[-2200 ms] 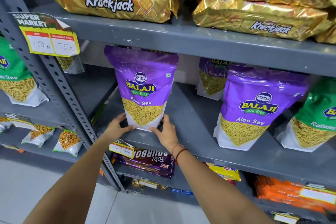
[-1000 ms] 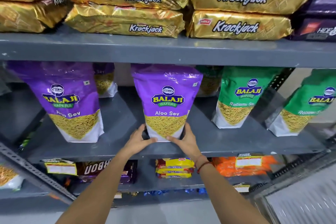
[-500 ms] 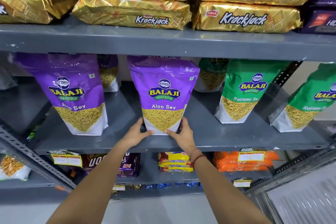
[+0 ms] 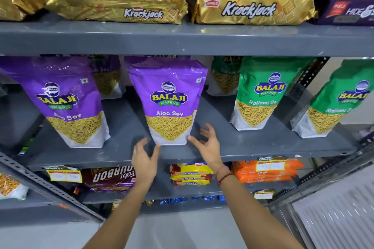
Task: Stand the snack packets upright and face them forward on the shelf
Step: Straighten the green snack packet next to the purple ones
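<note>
Two hands open, gripping nothing: your left hand (image 4: 144, 160) and right hand (image 4: 208, 143) flank the upright Aloo Sev packet (image 4: 169, 101). A stray brush could topple it.

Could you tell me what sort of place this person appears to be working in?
Most likely a supermarket aisle: grey metal shelving stacked with branded goods such as Aloo Sev packets and Krackjack biscuits, with "Super Market" price tags clipped to the shelf edges.
</note>
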Demonstrator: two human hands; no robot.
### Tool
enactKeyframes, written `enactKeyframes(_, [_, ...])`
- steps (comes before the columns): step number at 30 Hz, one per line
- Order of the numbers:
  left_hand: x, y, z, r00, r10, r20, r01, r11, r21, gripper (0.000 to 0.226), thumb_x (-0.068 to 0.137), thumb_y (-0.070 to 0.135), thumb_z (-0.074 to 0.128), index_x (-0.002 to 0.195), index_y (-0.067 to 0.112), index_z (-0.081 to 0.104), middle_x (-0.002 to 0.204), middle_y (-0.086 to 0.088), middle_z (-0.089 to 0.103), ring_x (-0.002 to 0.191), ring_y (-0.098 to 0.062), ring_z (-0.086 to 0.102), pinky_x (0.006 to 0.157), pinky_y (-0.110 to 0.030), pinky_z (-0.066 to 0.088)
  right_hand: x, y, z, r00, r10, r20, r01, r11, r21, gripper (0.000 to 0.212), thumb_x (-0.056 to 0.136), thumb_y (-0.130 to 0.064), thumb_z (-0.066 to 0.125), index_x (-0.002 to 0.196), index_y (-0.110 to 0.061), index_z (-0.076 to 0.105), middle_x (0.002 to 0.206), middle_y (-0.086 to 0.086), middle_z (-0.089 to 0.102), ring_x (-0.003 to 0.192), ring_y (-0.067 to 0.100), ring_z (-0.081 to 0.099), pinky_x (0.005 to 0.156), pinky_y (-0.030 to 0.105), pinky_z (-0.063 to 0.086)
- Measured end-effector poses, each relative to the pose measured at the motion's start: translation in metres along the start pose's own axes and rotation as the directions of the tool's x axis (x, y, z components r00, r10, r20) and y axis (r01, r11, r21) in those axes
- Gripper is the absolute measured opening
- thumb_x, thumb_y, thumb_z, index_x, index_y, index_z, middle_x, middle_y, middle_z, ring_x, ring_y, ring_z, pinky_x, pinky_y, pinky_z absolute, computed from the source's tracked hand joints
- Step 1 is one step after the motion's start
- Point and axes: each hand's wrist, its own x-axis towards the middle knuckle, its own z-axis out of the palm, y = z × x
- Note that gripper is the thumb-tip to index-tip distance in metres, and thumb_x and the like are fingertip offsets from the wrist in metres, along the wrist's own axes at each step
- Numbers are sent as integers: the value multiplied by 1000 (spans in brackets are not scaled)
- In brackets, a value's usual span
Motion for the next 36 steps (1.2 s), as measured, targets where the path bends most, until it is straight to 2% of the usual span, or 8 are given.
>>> enactKeyframes(4, [-49,20,43,994,107,-34,-103,991,89,24,91,25,54,109,10,59,110,-10,62,108,-28,55,102,-48,35,-1,8,-57,938,-81,-337,83,996,-9,50,79,-22,75,123,-16,51,109,3,62,102,15,59,80,4,43])
enactKeyframes(8, [-55,61,92,944,269,192,-264,963,-55,24,92,25,52,109,10,59,112,-5,63,110,-23,55,100,-41,41,11,14,-121,788,-88,-610,87,996,-31,38,83,-26,71,114,-10,56,97,10,61,92,24,59,86,34,47])
enactKeyframes(10, [-48,82,118,893,332,305,-327,943,-70,29,91,27,53,113,9,57,117,-8,61,114,-24,53,102,-38,40,24,15,-151,767,-51,-639,46,999,-24,44,83,-28,71,116,-5,53,94,11,59,90,26,58,83,32,44])
enactKeyframes(17, [-1,126,197,814,148,562,-202,979,35,69,79,29,70,136,5,40,138,-18,48,128,-29,45,108,-35,35,70,10,-215,954,82,-289,-69,996,55,55,82,-31,72,127,-17,42,110,-2,58,106,13,53,88,21,40])
enactKeyframes(21, [11,130,220,775,96,625,-140,990,20,90,73,30,76,144,11,26,147,-8,40,134,-24,39,106,-32,34,87,7,-227,997,57,-45,-57,998,14,73,71,-46,76,133,-24,43,133,-6,56,123,14,52,105,36,41])
enactKeyframes(26, [11,129,226,695,128,707,-108,991,-73,87,79,34,69,147,23,15,150,2,37,136,-19,36,113,-40,31,88,11,-225,996,70,-47,-70,997,-15,50,69,-50,78,112,-41,53,118,-18,62,116,13,56,105,41,43])
enactKeyframes(33, [1,121,218,768,143,625,-108,990,-94,69,85,30,62,143,23,26,147,-1,42,134,-25,40,110,-49,34,70,14,-213,997,30,-67,-31,1000,-7,53,69,-45,80,113,-31,54,112,-15,66,108,6,61,94,29,49])
enactKeyframes(36, [-7,116,213,808,160,567,-121,987,-106,63,86,26,62,140,22,31,142,-2,48,130,-25,44,105,-44,39,59,18,-208,998,-1,-69,1,1000,-9,46,69,-42,81,105,-41,52,109,-20,65,104,-3,61,86,17,50])
